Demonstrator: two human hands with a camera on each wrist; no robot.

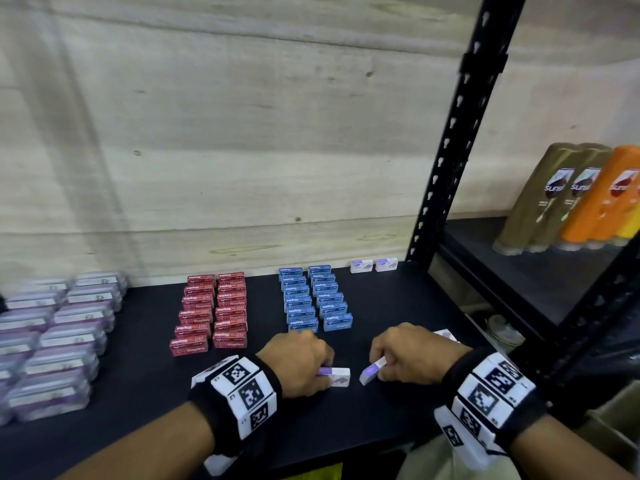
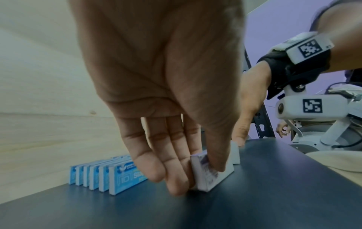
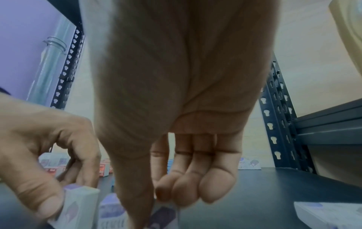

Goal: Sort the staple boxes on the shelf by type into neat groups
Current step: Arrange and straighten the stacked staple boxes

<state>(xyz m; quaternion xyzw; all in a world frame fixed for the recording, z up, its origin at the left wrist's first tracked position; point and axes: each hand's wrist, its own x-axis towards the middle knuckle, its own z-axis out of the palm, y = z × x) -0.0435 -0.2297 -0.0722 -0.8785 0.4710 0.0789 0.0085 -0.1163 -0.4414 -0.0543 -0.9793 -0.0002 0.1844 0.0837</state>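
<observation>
Near the front of the black shelf [image 1: 398, 417] my left hand [image 1: 304, 362] pinches a white-and-purple staple box [image 1: 337, 376] between thumb and fingers; the box [image 2: 212, 173] stands on its edge on the shelf. Just to the right, my right hand [image 1: 412, 351] grips a second white-and-purple box [image 1: 371, 370], tilted, with its lower end on the shelf. Another such box [image 1: 446, 335] lies behind my right wrist. Two white-and-purple boxes [image 1: 374, 265] stand at the back wall. Red staple boxes [image 1: 211, 313] and blue staple boxes [image 1: 317, 297] each stand in two rows.
Several clear plastic cases [image 1: 55, 341] with purple contents fill the shelf's left side. A black slotted upright [image 1: 453, 140] bounds the shelf on the right. Beyond it, brown and orange bottles [image 1: 575, 199] stand on a neighbouring shelf. A wooden wall [image 1: 225, 133] closes the back.
</observation>
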